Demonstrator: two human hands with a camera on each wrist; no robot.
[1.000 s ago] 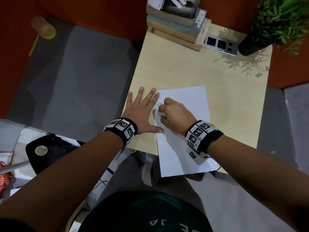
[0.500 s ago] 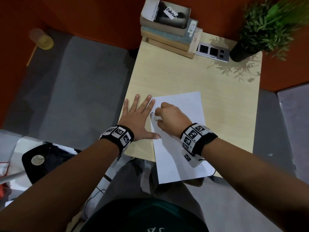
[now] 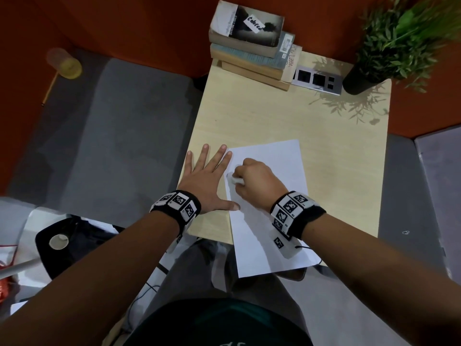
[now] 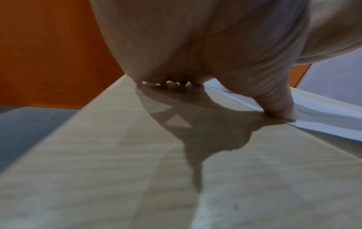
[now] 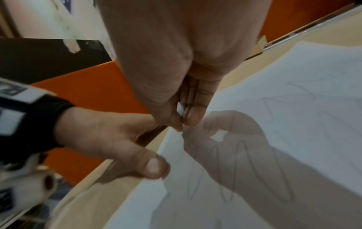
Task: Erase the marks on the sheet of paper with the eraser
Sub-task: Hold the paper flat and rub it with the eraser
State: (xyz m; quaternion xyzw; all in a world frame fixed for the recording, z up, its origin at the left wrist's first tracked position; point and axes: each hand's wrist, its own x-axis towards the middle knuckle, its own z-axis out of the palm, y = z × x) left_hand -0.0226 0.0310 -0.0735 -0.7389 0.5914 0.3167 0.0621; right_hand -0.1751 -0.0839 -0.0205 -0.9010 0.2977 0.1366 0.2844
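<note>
Your flat, splayed left hand (image 3: 207, 179) pins the white paper sheet's (image 3: 279, 156) nine-o'clock edge to the pale wooden desk (image 3: 249, 116) so your right hand (image 3: 257, 183), fingers (image 5: 194, 111) pinching the small white eraser (image 3: 235, 180), can rub without it sliding.

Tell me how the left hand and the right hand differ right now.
The left hand lies flat with spread fingers; the right hand is curled. The left hand holds nothing, with its thumb tip at the paper's left edge; the right hand pinches the white eraser. The left hand lies mostly on the bare table; the right hand is over the paper. Both wear marker wristbands.
</note>
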